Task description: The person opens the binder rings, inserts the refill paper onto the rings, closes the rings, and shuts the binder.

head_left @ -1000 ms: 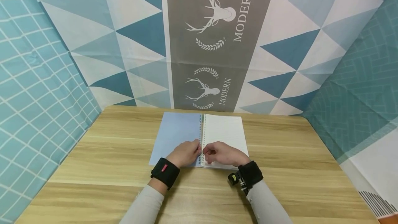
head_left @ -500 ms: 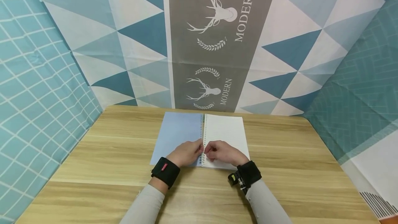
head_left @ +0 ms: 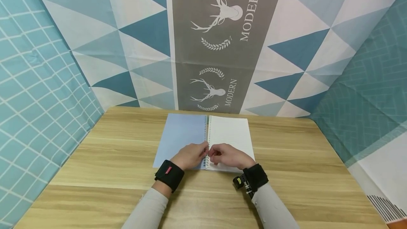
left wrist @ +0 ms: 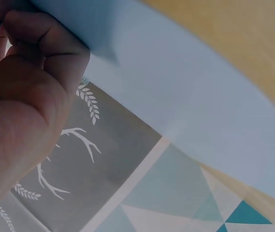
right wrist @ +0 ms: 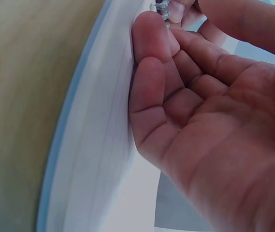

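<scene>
An open ring-bound notebook (head_left: 231, 133) lies on the table, its blue cover (head_left: 180, 131) to the left and white lined pages to the right. Clear plastic rings (right wrist: 165, 13) run down the middle. My left hand (head_left: 190, 155) pinches at the lower part of this binding, fingers curled, and overlaps the cover. Across the rings, my right hand (head_left: 229, 156) rests on the pages with curled fingers, its fingertips at the binding beside the left ones. In the right wrist view, its outer fingers press against the page (right wrist: 106, 96). The palms hide the exact grip on the rings.
The wooden table (head_left: 295, 154) extends around the notebook. Behind it hangs a patterned cloth (head_left: 211, 56) with deer heads and triangles. A blue checked cloth (head_left: 38, 80) hangs at the left, a green one (head_left: 369, 80) at the right. Each wrist wears a black band.
My left fingers have shifted slightly right over the binding, closer to the right hand. The right thumb has drawn nearer its index finger. The notebook stays in place.
</scene>
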